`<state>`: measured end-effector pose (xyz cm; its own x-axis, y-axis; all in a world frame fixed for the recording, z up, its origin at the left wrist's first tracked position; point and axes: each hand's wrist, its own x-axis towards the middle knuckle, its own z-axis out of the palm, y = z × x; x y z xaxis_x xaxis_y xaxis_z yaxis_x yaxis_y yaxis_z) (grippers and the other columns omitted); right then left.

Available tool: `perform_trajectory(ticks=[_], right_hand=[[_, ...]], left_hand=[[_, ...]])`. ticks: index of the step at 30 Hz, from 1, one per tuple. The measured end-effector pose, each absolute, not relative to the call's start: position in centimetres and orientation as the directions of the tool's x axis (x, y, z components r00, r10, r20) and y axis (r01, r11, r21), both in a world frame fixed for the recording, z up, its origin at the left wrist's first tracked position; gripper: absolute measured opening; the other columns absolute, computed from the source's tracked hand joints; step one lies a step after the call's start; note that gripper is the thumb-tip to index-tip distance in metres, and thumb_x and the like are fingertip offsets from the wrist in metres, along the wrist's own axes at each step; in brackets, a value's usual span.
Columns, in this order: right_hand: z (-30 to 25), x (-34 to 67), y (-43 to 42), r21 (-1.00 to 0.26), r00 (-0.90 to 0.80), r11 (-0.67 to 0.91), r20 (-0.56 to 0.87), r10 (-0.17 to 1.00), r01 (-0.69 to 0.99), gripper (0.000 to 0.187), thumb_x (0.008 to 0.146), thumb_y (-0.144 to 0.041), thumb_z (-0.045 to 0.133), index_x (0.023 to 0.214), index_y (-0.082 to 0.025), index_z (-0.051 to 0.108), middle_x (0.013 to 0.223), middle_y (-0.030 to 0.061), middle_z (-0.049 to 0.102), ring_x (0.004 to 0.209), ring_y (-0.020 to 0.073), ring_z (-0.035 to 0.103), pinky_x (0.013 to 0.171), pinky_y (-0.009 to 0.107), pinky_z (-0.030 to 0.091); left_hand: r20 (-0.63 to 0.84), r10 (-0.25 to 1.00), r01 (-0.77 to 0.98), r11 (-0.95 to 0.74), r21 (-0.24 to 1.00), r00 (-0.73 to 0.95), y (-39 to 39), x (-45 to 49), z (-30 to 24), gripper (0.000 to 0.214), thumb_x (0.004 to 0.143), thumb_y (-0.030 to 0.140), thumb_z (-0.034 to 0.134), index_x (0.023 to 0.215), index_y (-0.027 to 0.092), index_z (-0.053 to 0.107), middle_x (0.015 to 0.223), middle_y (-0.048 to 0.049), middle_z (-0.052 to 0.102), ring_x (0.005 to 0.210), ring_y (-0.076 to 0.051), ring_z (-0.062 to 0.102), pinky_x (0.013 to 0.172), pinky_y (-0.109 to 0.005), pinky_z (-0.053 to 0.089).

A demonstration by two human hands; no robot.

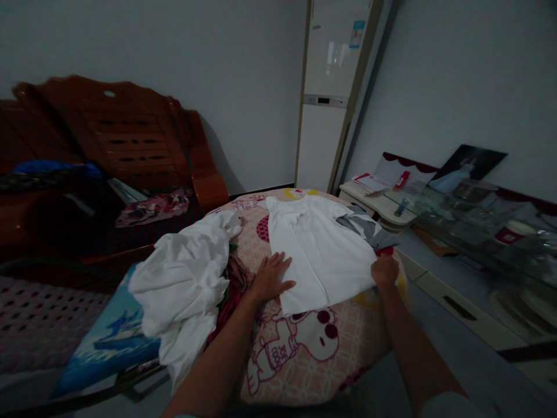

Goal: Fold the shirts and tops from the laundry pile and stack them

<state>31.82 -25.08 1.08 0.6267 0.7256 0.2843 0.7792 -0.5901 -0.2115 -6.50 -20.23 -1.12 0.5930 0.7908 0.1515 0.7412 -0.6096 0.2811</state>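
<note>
A white shirt (322, 249) lies spread on a round table with a pink patterned cloth (300, 360), its collar toward the far side. My left hand (272, 277) rests beside the shirt's left edge, fingers spread and the fingertips on the fabric. At the lower right corner of the shirt, my right hand (384, 271) is closed on the edge of the fabric. A heap of crumpled white clothing (187, 278) sits left of my left arm, with dark red cloth (230, 293) partly under it. Grey and white cloth (368, 226) lies at the shirt's far right.
A carved wooden bench (126, 139) with clothes on it stands at the left. A tall white air conditioner (324, 133) is in the corner. On the right, a cabinet (435, 293) bears a glass top, papers (369, 183), a paper cup (513, 232) and a photo (467, 165).
</note>
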Motion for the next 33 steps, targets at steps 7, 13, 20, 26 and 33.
perform_trajectory(ticks=[7,13,20,26,33], right_hand=[[2.4,31.3,-25.2,-0.243,0.649,-0.603,0.224,0.727,0.76,0.033,0.085,-0.015,0.042,0.1,-0.011,0.071,0.1,0.0203,0.071,0.096,0.0299,0.067,0.079,0.038,0.049],[6.3,29.0,-24.5,-0.237,0.521,-0.467,0.291,0.803,0.852,0.033,0.091,-0.026,0.043,0.1,-0.015,0.073,0.094,0.0175,0.072,0.088,0.0276,0.067,0.078,0.036,0.046],[6.4,22.7,-25.1,-0.139,-0.05,0.073,0.162,0.986,0.988,0.027,0.087,-0.024,0.054,0.107,-0.022,0.071,0.096,0.008,0.075,0.091,0.0227,0.068,0.082,0.031,0.047],[3.9,20.3,-26.2,-0.385,-0.298,0.273,-0.006,0.954,0.882,0.03,0.074,-0.017,0.062,0.101,-0.02,0.074,0.088,0.0052,0.075,0.083,0.0199,0.069,0.078,0.029,0.051],[4.3,22.8,-21.5,-0.92,0.19,-0.066,0.01,0.982,0.387,0.028,0.077,-0.037,0.06,0.09,-0.015,0.07,0.06,0.0009,0.065,0.05,0.0129,0.06,0.047,0.022,0.046]], left_hand=[[0.26,0.836,0.76,-0.548,0.349,0.483,-19.7,-6.7,-2.2,0.062,0.089,0.047,0.057,0.142,0.017,0.048,0.155,-0.0153,0.037,0.143,-0.028,0.035,0.117,-0.047,0.03],[0.289,0.834,0.745,-0.551,0.376,0.47,-19.4,-6.7,-2.6,0.057,0.089,0.044,0.058,0.138,0.017,0.052,0.152,-0.0146,0.041,0.142,-0.029,0.037,0.117,-0.049,0.032],[0.311,0.84,0.726,-0.542,0.424,0.445,-19.5,-7.0,-2.6,0.051,0.087,0.038,0.062,0.133,0.016,0.056,0.148,-0.0143,0.047,0.14,-0.027,0.041,0.117,-0.048,0.033],[0.349,0.821,0.551,-0.564,0.615,0.451,-19.8,-4.6,0.1,0.037,0.091,0.029,0.054,0.125,0.019,0.063,0.135,-0.0112,0.06,0.124,-0.023,0.058,0.108,-0.043,0.046],[0.212,0.752,0.383,-0.531,0.756,0.625,-19.6,2.6,1.6,0.045,0.087,0.021,0.053,0.132,0.02,0.059,0.116,-0.0077,0.071,0.093,-0.017,0.069,0.088,-0.031,0.055]])
